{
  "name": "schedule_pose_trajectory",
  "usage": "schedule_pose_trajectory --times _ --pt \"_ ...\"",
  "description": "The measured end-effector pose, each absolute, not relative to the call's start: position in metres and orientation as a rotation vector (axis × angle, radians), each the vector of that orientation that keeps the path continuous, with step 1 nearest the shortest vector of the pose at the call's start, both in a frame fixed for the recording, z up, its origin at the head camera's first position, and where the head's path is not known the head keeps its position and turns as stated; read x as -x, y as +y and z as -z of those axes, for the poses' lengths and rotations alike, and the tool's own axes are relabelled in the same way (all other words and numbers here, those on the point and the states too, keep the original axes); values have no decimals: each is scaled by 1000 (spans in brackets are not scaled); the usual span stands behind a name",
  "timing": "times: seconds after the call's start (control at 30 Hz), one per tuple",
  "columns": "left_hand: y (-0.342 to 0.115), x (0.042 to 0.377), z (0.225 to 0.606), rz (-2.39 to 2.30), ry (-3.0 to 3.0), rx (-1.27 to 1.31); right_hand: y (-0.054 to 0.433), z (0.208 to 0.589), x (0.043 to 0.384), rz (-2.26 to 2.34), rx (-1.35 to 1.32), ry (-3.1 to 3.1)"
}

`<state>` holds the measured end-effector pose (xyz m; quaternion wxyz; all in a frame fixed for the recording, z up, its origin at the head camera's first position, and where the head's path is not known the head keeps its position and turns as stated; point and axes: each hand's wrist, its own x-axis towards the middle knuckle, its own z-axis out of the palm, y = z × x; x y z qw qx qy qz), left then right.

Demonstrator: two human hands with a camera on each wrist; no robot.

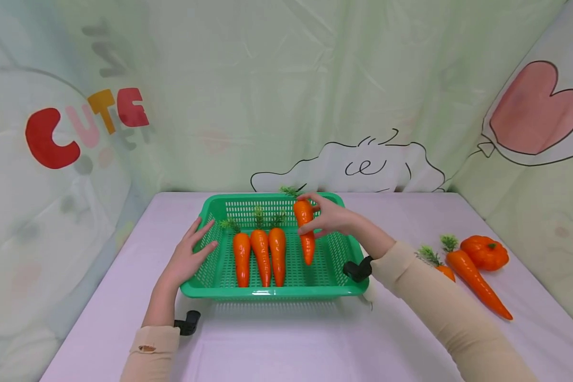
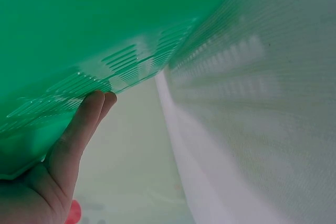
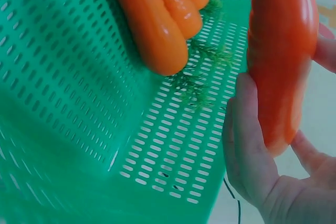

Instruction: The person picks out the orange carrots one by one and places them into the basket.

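Observation:
A green plastic basket (image 1: pixel 277 291) stands on the table. Three orange carrots with leafy tops, a left one (image 1: pixel 242 260), a middle one (image 1: pixel 261 257) and a right one (image 1: pixel 278 257), lie side by side in it. My right hand (image 1: pixel 331 215) holds a fourth carrot (image 3: pixel 283 51) between thumb and fingers, over the basket's right half, its tip toward me. At the basket's left rim my left hand (image 1: pixel 191 254) rests with spread fingers, some over the rim. The left wrist view has straight fingers (image 2: pixel 86 114) touching the slotted outer wall.
On the table's right lie an orange pumpkin (image 1: pixel 484 253), a long carrot (image 1: pixel 479 284) and another orange vegetable (image 1: pixel 445 272) half behind my right sleeve. Something pale (image 1: pixel 370 297) shows past the basket's right corner. A printed curtain (image 1: pixel 277 106) hangs behind.

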<state>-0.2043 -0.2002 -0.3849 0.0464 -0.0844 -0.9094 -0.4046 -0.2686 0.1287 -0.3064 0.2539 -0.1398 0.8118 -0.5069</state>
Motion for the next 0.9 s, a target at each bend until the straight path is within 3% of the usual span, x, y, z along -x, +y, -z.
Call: schedule_pose_trajectory --times 0.9 --pt "-201 204 385 1238 -2770 251 101 342 294 1106 228 2244"
